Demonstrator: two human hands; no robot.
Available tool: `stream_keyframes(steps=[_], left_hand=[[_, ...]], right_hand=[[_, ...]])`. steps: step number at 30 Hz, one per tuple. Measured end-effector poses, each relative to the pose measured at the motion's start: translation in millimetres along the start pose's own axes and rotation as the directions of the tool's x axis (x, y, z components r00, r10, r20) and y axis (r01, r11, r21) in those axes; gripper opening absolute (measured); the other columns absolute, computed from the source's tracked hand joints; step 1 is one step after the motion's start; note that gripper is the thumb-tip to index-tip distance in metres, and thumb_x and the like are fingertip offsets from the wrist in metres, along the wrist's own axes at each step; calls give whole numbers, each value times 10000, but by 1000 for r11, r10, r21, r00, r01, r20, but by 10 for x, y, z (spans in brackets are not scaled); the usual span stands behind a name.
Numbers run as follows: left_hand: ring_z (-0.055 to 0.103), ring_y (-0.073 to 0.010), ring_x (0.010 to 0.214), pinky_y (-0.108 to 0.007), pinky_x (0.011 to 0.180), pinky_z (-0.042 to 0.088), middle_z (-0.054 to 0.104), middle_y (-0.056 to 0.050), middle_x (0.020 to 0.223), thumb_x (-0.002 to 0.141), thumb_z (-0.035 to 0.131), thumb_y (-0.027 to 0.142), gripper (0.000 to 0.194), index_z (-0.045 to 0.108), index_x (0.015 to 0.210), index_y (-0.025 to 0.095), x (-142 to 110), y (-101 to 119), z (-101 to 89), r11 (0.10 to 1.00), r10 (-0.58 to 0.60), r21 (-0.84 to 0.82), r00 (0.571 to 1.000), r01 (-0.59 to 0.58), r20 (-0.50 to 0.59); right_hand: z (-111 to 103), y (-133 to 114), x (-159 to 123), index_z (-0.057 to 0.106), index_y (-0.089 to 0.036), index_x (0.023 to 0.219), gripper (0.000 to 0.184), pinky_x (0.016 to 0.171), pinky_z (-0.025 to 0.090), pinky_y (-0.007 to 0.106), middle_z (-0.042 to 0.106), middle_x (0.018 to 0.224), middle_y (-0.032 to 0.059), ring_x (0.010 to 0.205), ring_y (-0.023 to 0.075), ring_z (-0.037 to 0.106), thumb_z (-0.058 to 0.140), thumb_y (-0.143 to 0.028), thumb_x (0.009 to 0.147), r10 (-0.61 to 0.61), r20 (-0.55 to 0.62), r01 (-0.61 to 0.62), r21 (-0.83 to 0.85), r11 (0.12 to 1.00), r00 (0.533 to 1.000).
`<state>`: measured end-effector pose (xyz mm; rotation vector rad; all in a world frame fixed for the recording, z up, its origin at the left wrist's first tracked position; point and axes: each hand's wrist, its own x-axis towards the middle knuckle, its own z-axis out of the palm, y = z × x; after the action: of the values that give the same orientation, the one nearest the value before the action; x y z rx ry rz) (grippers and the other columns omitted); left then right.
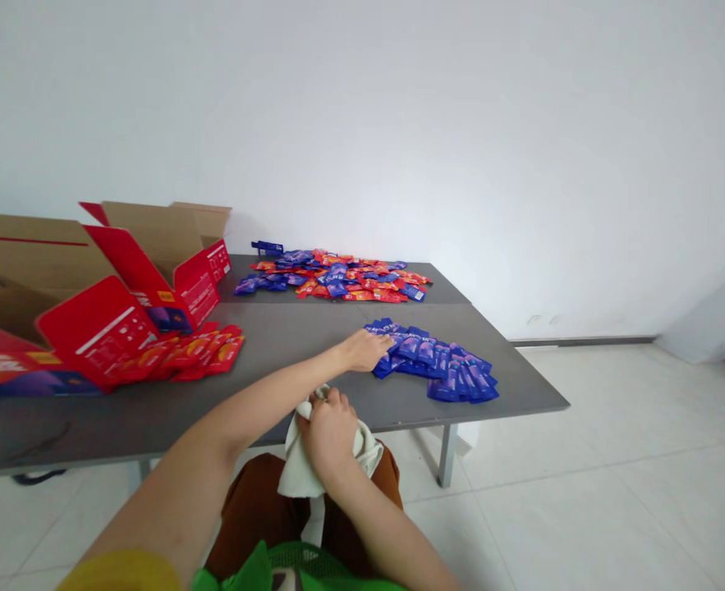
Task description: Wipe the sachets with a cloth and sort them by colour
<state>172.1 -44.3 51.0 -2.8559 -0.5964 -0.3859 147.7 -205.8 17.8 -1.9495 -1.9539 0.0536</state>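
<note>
My left hand reaches across to the left end of a pile of blue sachets. Its fingers are stretched out and touch the nearest sachets. The blue sachets lie overlapping in rows, with more of them fanned out to the right. In my right hand, close to my lap at the table's front edge, a white cloth is bunched up, with the fingers wrapped round it. What else may be inside the cloth is hidden.
A mixed heap of red and blue sachets lies toward the back of the grey table. Open red cardboard boxes stand at the left, with red sachets beside them. The table's right corner overhangs a tiled floor.
</note>
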Motion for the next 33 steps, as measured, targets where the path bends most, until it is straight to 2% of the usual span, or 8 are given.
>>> stream_keyframes(steps=[4,9,13,17,22,25,29,33], left_hand=[[623,-213,1038,-324,856,469,632,-100,1196,921,367,353,456,472,1337,199,-99,-26,-137,990,-70,-115,995,77,68],[568,-187,1132,-310,940,417,591,-64,1267,941,285,353,463,495,1326,203,-117,-279,-204,952,-272,-169,959,256,-79],[577,-223,1110,-332,939,413,626,-86,1210,923,320,312,424,585,1228,183,-140,-695,-77,852,-519,-124,852,508,-70],[567,-253,1101,-352,950,397,627,-136,1176,911,331,285,404,591,1187,142,-259,-1176,45,682,-732,-68,681,729,-37],[329,-274,1326,-358,1042,311,467,-187,1357,881,390,326,413,560,1165,79,-163,-1749,166,615,-781,-25,605,788,-152],[165,-310,1391,-395,1075,264,335,-247,1435,830,466,467,658,424,1287,-4,107,-2009,216,478,-859,-110,438,871,-264],[100,-374,1393,-462,1085,217,228,-323,1453,684,584,631,990,309,1341,-57,417,-2164,369,96,-993,-265,73,959,-95],[81,-414,1383,-541,1076,154,263,-337,1425,619,665,612,980,374,1307,-23,488,-2120,597,-12,-1000,-242,-16,970,-15]], right_hand=[[3,0,10,666,-222,933,208,714,419,333,591,922,84,868,234,545,613,-378,805,-6,3,6,0,1000,1000],[-37,-1,14,662,-224,933,192,707,423,328,592,936,85,871,230,553,611,-362,809,-14,20,13,17,1000,1000],[-79,0,18,659,-238,957,187,716,431,330,598,943,73,870,226,562,627,-326,795,-14,42,12,51,999,999],[-91,2,29,658,-254,978,233,728,441,338,606,954,66,881,234,568,674,-317,754,8,43,-12,89,996,999],[-69,17,75,660,-274,973,287,752,454,377,618,980,58,911,260,572,721,-345,702,35,92,-47,132,990,995],[-58,24,103,660,-272,988,308,774,455,394,621,997,66,931,270,570,725,-344,696,28,125,-47,151,987,992],[-39,30,124,662,-276,996,323,780,454,415,621,1011,71,941,285,568,730,-340,687,46,166,-73,161,984,985],[-10,40,131,664,-283,976,335,771,454,413,618,990,67,923,284,567,749,-331,655,59,157,-88,184,979,986]])
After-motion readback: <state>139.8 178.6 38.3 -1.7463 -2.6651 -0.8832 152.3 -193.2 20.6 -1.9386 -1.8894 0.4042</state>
